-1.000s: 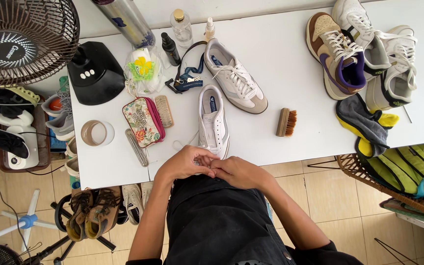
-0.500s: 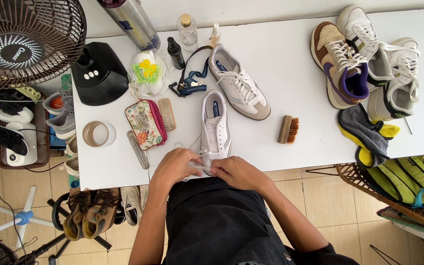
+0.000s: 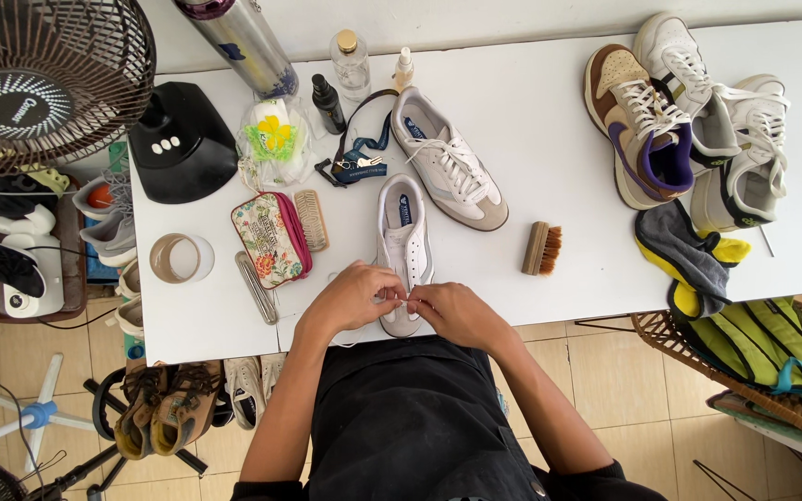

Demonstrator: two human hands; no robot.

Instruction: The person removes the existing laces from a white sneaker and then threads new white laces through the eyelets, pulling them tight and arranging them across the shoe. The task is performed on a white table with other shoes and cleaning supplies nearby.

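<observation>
A white sneaker [image 3: 404, 232] lies on the white table [image 3: 549, 167] with its toe toward me at the near edge. My left hand [image 3: 356, 296] and my right hand [image 3: 452, 311] meet over its toe end, fingertips pinched on a thin white lace. The toe itself is hidden under my fingers. Its laced twin, a white sneaker with a grey sole [image 3: 447, 171], lies slanted just behind.
Floral pouch [image 3: 269, 237], two small brushes [image 3: 311, 220] [image 3: 541, 249], tape roll [image 3: 176, 258], lanyard with keys [image 3: 356, 162], bottles [image 3: 351, 63], a fan [image 3: 39, 83] with black base [image 3: 181, 144]. More sneakers [image 3: 679, 121] and socks [image 3: 689, 250] at right. A wicker basket [image 3: 754, 390] and floor shoes [image 3: 164, 408] below.
The view has shifted slightly. My hands have moved a little up onto the sneaker's toe end and stay together working the lace.
</observation>
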